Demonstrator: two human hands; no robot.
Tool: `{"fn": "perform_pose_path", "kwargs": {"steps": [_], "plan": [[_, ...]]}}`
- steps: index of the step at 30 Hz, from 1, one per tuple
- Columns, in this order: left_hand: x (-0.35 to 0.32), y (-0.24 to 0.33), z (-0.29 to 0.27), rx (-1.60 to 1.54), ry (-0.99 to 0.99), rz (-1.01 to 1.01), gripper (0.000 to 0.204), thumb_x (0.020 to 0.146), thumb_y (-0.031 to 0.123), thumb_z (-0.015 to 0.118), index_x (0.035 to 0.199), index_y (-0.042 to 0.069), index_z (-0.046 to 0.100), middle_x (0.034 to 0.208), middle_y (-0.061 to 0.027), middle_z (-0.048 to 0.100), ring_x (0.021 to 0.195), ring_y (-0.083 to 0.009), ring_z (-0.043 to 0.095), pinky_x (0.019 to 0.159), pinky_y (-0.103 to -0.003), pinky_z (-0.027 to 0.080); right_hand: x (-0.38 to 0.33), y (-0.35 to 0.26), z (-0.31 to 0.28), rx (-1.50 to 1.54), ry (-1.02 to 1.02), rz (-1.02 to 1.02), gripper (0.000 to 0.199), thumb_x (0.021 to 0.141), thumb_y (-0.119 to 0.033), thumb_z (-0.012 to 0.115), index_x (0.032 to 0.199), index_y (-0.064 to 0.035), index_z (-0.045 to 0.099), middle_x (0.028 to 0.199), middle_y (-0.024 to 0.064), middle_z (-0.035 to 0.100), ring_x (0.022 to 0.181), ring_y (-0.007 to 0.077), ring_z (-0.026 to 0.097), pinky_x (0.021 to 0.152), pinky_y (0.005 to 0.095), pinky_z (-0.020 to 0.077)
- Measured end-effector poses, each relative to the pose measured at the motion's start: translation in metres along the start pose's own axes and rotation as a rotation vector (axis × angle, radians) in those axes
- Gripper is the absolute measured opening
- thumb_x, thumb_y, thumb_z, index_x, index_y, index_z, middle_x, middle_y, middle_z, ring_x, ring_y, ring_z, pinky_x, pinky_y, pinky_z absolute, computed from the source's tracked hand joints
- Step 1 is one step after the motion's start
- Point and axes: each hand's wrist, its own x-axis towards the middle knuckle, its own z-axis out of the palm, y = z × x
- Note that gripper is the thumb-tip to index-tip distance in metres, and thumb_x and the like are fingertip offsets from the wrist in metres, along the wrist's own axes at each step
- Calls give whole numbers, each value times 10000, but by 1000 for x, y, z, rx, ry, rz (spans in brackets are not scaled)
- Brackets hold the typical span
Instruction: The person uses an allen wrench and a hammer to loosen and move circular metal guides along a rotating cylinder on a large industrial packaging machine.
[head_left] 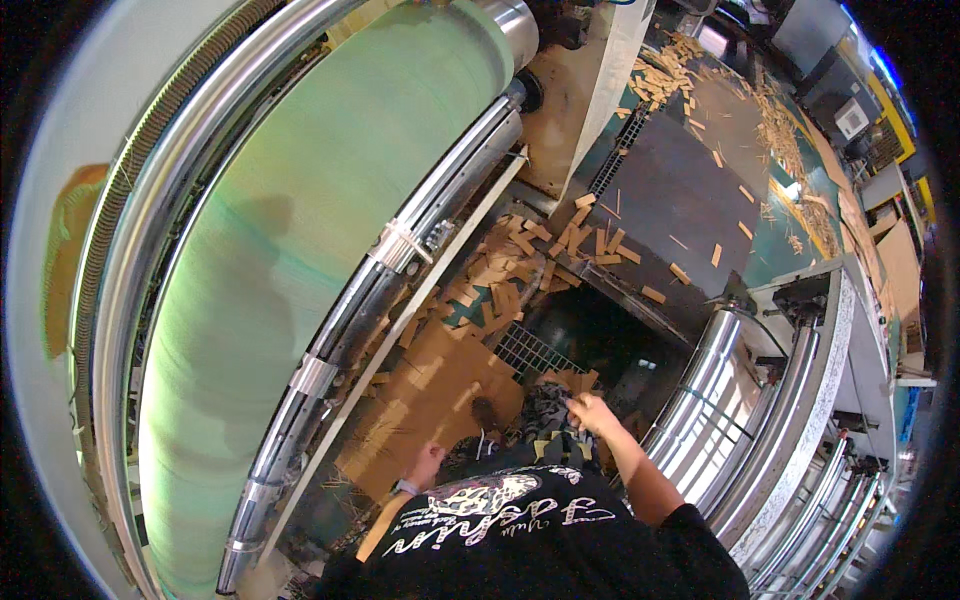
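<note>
My right hand (594,413) is in front of my body, beside patterned dark cloth (548,408). Its fingers are curled together at their tips; whatever they pinch is too small to make out. Lower and to the left, my left hand (427,463) hangs over a brown cardboard sheet (400,425), with a light band (406,487) at the wrist. That hand is small and blurred, so its fingers cannot be told apart. My black printed shirt (520,520) fills the bottom of the view.
A large green-covered roller (330,200) and a slotted metal shaft (345,320) run along the left. Shiny metal rollers (700,390) stand to the right. Cardboard scraps (500,260) litter the floor around a metal grate (535,352). Farther off lies a dark plate (670,205).
</note>
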Motion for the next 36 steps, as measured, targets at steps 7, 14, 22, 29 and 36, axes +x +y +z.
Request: {"fn": "perform_pose_path", "kwargs": {"steps": [7, 14, 22, 29, 36], "plan": [[47, 35, -39, 211, -36, 108, 215, 762, 208, 640, 708, 5, 592, 700, -131, 568, 669, -241, 557, 605, -362, 443, 6, 96, 7, -493, 373, -161, 231, 769, -172, 541, 822, 52, 554, 840, 240, 582, 788, 385, 569, 661, 411, 456], [106, 132, 60, 176, -392, 386, 318, 818, 306, 573, 934, 12, 599, 887, -144, 604, 818, -260, 565, 699, -352, 448, -52, 14, -60, -346, -461, -22, 93, 787, -81, 425, 739, -10, 460, 593, 76, 475, 531, 160, 548, 453, 329, 414], [97, 216, 120, -5, -966, 618, 297, 824, 226, 498, 1025, 15, 552, 1052, -143, 601, 946, -256, 568, 807, -368, 429, 46, 16, -63, -752, -652, -740, 346, 738, -59, 510, 1082, -75, 539, 851, 177, 559, 830, 348, 552, 724, 380, 438], [105, 165, 120, -305, -734, 418, 231, 858, 201, 502, 990, 18, 549, 999, -110, 590, 898, -170, 504, 820, -303, 397, 30, -71, -63, -757, -590, -486, 214, 767, -59, 509, 974, -12, 540, 806, 190, 566, 761, 280, 565, 705, 329, 440], [152, 26, 182, -51, -491, 472, 270, 893, 223, 483, 1047, 8, 535, 1054, -132, 570, 946, -221, 517, 809, -332, 404, 54, -95, -53, -716, -815, -513, 299, 782, -91, 568, 1071, -20, 551, 962, 108, 570, 857, 221, 545, 781, 288, 434]]}}
